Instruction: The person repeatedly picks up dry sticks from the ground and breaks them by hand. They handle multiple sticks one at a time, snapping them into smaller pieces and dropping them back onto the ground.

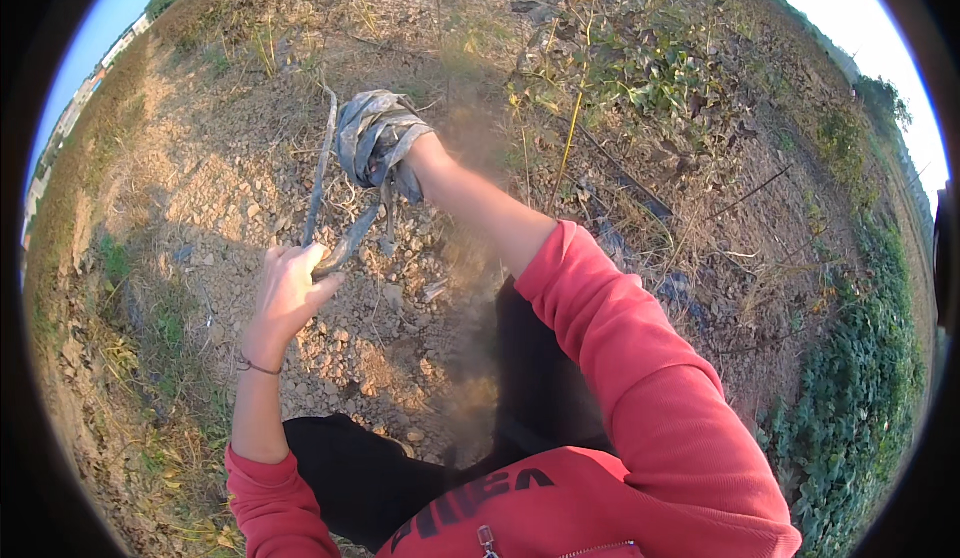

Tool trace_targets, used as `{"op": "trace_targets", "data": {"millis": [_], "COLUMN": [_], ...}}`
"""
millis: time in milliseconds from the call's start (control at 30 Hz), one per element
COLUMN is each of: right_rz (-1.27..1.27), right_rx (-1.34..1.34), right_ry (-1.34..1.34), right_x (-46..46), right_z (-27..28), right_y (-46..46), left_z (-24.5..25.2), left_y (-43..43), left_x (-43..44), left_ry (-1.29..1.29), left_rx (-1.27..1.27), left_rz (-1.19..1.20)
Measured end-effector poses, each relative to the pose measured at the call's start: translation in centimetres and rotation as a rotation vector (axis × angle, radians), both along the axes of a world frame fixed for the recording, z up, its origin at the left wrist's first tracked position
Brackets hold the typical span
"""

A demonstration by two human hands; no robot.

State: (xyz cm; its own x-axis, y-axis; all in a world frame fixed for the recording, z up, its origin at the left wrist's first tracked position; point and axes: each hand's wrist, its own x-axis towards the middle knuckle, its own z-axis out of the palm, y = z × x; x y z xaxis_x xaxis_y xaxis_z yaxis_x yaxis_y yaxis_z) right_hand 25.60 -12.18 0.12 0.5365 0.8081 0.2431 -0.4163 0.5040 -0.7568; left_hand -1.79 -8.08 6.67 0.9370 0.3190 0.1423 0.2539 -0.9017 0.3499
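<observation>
Weathered grey plastic film [379, 134], probably mulch film, is wound in many layers around my right hand [382, 162]. The wrap hides nearly all of that hand, including its fingers. A twisted strip of the film [352, 239] hangs from the wrap and runs down to my left hand [294, 282], which holds it between thumb and fingers. From the same hand a second length of strip [321, 171] stretches up along the left side of the bundle towards the ground beyond. Both hands are above dry, cloddy soil [225, 198].
Right of the bundle stand withered, leafy plants [660, 85] and a yellow stalk [574, 134]. Dark film scraps [682, 291] lie among dry stems. Dense green vines [847, 378] grow at the far right, grass and weeds [169, 329] at the left. My black-trousered legs [375, 457] are close below.
</observation>
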Motion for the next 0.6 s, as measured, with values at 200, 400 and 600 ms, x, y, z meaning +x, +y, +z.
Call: {"op": "trace_targets", "data": {"millis": [200, 400, 600], "right_rz": [-0.184, 0.576, 0.842], "right_rx": [-0.85, -0.633, -0.387], "right_ry": [-1.19, -1.6, -1.244], "right_x": [-1.8, -5.8, -6.4], "right_z": [-5.6, -9.6, -8.3], "right_y": [1.2, 4.1, 1.9], "left_z": [-1.0, -3.6, -4.5], "left_y": [-0.4, 0.1, 4.1], "left_x": [0.8, 1.3, 0.8], "left_ry": [-0.102, -0.14, -0.144], "left_rx": [0.331, 0.525, 0.456], "left_rz": [-0.147, -0.234, -0.132]}}
